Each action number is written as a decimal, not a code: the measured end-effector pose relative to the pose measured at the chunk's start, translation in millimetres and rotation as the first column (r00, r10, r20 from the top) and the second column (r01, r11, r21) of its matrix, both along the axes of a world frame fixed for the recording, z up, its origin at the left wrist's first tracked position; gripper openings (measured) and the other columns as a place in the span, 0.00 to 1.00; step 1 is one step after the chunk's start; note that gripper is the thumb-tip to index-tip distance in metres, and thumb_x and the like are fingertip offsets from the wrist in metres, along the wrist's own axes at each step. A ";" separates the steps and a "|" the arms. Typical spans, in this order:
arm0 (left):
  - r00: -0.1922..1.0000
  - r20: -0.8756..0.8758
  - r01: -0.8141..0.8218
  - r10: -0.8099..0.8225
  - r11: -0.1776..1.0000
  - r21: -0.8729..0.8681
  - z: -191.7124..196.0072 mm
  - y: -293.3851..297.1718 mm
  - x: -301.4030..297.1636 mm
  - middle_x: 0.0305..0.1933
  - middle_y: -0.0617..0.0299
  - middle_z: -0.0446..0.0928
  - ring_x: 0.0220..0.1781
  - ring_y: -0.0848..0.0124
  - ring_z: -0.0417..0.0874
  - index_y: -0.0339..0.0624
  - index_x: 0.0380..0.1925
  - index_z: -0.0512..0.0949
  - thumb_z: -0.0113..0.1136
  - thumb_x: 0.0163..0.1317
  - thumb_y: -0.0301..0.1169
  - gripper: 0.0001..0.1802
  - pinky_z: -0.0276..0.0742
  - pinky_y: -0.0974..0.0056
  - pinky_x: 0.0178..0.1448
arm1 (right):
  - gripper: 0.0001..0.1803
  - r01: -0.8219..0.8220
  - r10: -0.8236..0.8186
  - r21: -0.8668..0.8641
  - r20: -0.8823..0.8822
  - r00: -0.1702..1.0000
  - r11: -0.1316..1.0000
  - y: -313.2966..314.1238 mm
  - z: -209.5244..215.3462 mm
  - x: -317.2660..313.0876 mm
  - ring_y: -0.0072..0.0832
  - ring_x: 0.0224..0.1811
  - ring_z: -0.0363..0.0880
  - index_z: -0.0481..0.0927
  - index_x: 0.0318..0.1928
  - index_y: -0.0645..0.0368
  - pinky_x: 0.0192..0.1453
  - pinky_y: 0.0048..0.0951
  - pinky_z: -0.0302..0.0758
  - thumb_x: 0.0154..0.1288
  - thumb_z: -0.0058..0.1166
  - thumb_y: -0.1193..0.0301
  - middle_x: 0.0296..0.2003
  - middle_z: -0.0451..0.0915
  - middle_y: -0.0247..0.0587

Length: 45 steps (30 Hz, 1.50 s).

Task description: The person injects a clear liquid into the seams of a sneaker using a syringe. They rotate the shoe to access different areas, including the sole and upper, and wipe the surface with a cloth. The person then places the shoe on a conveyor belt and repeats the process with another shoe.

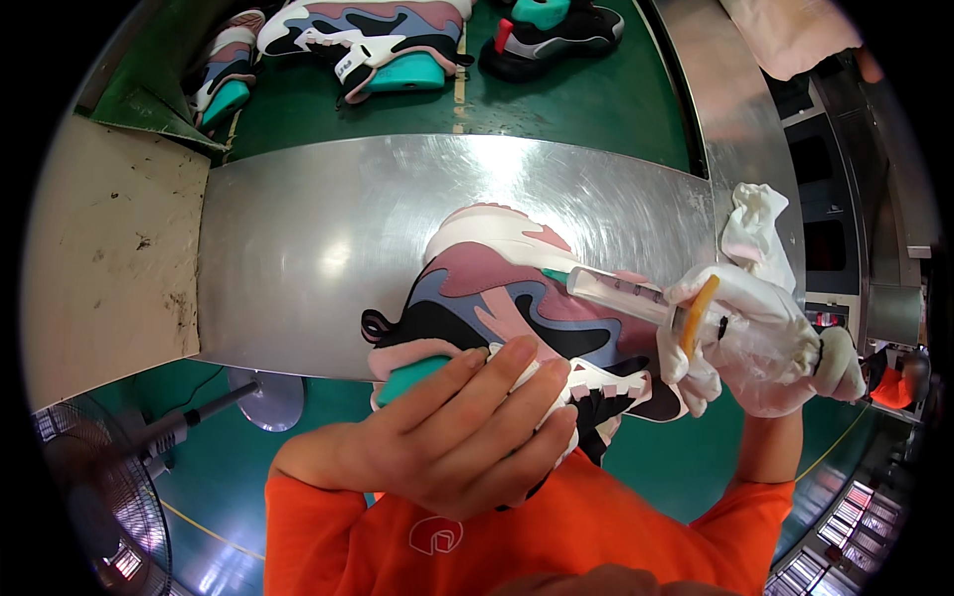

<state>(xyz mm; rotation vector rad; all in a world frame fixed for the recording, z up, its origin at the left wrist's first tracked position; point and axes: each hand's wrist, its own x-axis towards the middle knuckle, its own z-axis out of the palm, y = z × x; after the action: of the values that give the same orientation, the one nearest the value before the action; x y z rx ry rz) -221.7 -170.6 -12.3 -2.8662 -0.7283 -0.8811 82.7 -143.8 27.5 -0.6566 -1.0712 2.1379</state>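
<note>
A multicoloured sneaker [467,308] in mauve, blue, black and pink lies on its side, its white sole turned away from me. A teal shoe last [409,379] fills its opening. Bare, my left hand [477,427] wraps over the tongue and collar, fingers closed on the shoe. My right hand [740,333], in a white glove, grips a clear syringe [618,295] with a yellowish flange. The syringe's green tip touches or nearly touches the seam between upper and sole. What fills the barrel I cannot make out.
Under the shoe is a metal worktable [288,258]. Beyond it, a green conveyor belt [586,109] carries a similar sneaker [373,45] and a black shoe [552,45]. A crumpled white cloth [757,233] lies right of the glove. A fan [99,487] stands lower left.
</note>
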 end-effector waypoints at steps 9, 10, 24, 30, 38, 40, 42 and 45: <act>1.000 0.019 -0.016 0.016 1.000 -0.003 0.1 -0.4 2.7 0.51 0.59 0.83 0.57 0.59 0.81 0.50 0.47 0.77 0.43 0.72 0.39 0.14 0.72 0.59 0.62 | 0.60 0.053 -0.053 0.003 0.112 0.992 0.999 -10.3 6.5 16.2 0.42 0.42 0.77 0.57 0.68 0.72 0.40 0.31 0.77 0.47 0.64 0.38 0.58 0.67 0.69; 1.000 0.021 -0.018 0.018 1.000 -0.005 0.3 -0.2 3.0 0.51 0.59 0.83 0.57 0.59 0.81 0.50 0.47 0.77 0.43 0.72 0.39 0.14 0.72 0.59 0.62 | 0.61 0.057 -0.057 0.005 0.119 0.991 0.998 -11.6 7.8 17.9 0.42 0.41 0.78 0.57 0.68 0.72 0.40 0.31 0.77 0.47 0.64 0.38 0.57 0.68 0.69; 0.998 0.061 -0.019 0.021 0.999 -0.039 0.2 -0.4 4.0 0.49 0.57 0.83 0.55 0.58 0.82 0.49 0.45 0.78 0.50 0.67 0.37 0.12 0.76 0.59 0.58 | 0.67 0.114 -0.114 0.015 0.191 0.975 0.993 -22.5 15.6 34.4 0.40 0.34 0.78 0.56 0.65 0.80 0.34 0.29 0.77 0.40 0.64 0.34 0.56 0.68 0.72; 0.998 0.068 -0.012 0.016 0.998 -0.059 3.2 0.6 5.3 0.48 0.57 0.84 0.53 0.58 0.83 0.49 0.45 0.78 0.51 0.66 0.36 0.11 0.78 0.60 0.54 | 0.70 0.140 -0.142 0.026 0.205 0.968 0.990 -28.5 17.9 40.4 0.40 0.31 0.78 0.56 0.65 0.84 0.32 0.29 0.77 0.38 0.65 0.33 0.56 0.68 0.73; 0.998 0.056 -0.017 0.019 0.999 -0.044 2.1 1.4 4.1 0.48 0.59 0.84 0.53 0.58 0.83 0.50 0.45 0.78 0.55 0.64 0.33 0.11 0.78 0.61 0.53 | 0.74 0.179 -0.180 0.026 0.214 0.960 0.984 -38.7 21.2 49.2 0.39 0.27 0.78 0.56 0.63 0.88 0.29 0.28 0.77 0.34 0.65 0.31 0.55 0.69 0.74; 0.998 0.063 -0.015 0.018 0.999 -0.045 2.4 1.4 3.9 0.48 0.59 0.84 0.53 0.59 0.83 0.51 0.45 0.78 0.56 0.63 0.32 0.11 0.78 0.61 0.52 | 0.75 0.190 -0.191 0.025 0.206 0.960 0.981 -41.6 21.9 51.1 0.38 0.26 0.78 0.55 0.63 0.89 0.28 0.27 0.77 0.33 0.65 0.30 0.55 0.69 0.75; 0.998 0.057 -0.017 0.020 0.999 -0.045 3.5 1.5 4.1 0.48 0.59 0.84 0.53 0.59 0.83 0.51 0.46 0.78 0.56 0.63 0.32 0.11 0.78 0.61 0.51 | 0.76 0.150 -0.153 0.032 0.174 0.973 0.988 -40.1 19.8 54.7 0.37 0.25 0.78 0.55 0.63 0.90 0.28 0.27 0.76 0.31 0.65 0.30 0.50 0.72 0.73; 0.998 0.056 -0.016 0.018 0.999 -0.037 4.3 1.6 5.4 0.48 0.59 0.84 0.53 0.59 0.83 0.50 0.45 0.79 0.56 0.62 0.31 0.11 0.79 0.61 0.50 | 0.75 0.135 -0.139 0.033 0.219 0.966 0.990 -40.2 23.4 56.5 0.35 0.23 0.77 0.57 0.62 0.90 0.26 0.27 0.75 0.29 0.64 0.31 0.43 0.76 0.69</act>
<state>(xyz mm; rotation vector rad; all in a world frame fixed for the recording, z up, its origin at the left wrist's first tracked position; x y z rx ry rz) -216.3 -169.0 -7.9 -2.8727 -0.7815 -0.9607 139.3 -184.1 50.9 -0.9502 -1.1253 1.9680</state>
